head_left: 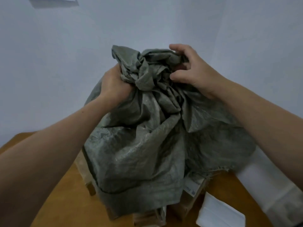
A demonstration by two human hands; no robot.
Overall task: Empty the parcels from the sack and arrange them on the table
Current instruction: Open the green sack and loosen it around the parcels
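Dim, flat, cool-toned light; soft shadows only. Overall slight blur, compression smear. Wide-angle distortion stretches forearms at lower edges.

No readable text, printed label (192, 185) on cardboard parcel (186, 208) too blurred

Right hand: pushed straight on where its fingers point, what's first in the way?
The sack: the right hand points leftward in the picture and its fingers curl into the bunched fabric at the sack's top. Past that bunch, probably the left hand, which grips the same bunch, though depth is unclear.
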